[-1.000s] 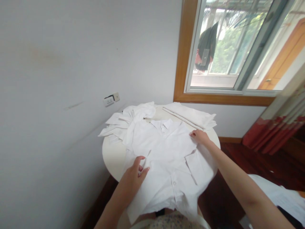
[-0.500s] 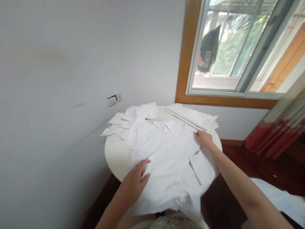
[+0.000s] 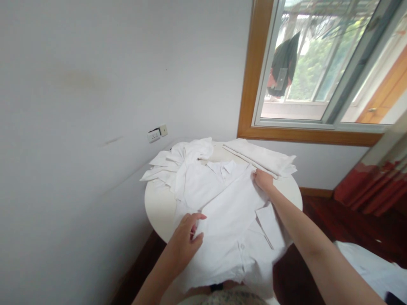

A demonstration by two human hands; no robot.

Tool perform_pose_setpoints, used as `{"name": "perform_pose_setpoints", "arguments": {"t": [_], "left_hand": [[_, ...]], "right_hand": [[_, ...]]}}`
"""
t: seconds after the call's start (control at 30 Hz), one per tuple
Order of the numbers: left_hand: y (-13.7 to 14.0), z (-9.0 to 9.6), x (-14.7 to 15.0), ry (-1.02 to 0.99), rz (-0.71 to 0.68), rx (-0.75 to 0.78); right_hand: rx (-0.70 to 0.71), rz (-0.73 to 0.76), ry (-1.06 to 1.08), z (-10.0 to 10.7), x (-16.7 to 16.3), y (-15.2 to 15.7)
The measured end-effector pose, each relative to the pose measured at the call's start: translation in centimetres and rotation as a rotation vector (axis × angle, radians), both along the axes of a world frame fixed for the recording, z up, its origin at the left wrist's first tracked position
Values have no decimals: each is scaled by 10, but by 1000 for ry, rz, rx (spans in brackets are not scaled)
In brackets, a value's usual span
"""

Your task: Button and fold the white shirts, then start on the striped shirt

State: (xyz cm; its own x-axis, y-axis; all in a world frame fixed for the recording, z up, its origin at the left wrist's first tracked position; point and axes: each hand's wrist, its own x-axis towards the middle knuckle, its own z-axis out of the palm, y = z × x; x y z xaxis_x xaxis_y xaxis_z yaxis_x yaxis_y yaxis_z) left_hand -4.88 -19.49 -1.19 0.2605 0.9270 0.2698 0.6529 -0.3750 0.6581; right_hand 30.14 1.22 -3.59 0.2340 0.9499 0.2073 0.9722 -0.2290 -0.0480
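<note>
White shirt [image 3: 225,224] spread across round bench [image 3: 158,209], hem running past the near edge toward the person. Right hand [image 3: 263,181] pinches its far right edge; left hand [image 3: 190,235] is at its left side, thumb and fingertips parted, can't tell from where I stand if cloth's caught. Hands well apart. Crumpled white cloth [image 3: 190,149] at back left pokes past the rim; folded white cloth [image 3: 262,156] at back right. Bare room: left rim, right rim, small gap between cloths.
</note>
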Motion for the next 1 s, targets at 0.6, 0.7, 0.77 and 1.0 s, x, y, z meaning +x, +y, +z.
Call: {"name": "perform_pose_setpoints", "arguments": {"t": [0.6,0.7,0.77,1.0], "left_hand": [[9,-17,-12,113,173,10],[11,-25,-14,141,150,89],[11,-28,-15,187,145,101],[29,1,-2,411,115,184]], "right_hand": [[-8,-20,-95,5,20,-12],[-7,3,-137,0,32,-23],[-20,-4,-136,-2,37,-28],[-54,-47,9,4,45,-27]]}}
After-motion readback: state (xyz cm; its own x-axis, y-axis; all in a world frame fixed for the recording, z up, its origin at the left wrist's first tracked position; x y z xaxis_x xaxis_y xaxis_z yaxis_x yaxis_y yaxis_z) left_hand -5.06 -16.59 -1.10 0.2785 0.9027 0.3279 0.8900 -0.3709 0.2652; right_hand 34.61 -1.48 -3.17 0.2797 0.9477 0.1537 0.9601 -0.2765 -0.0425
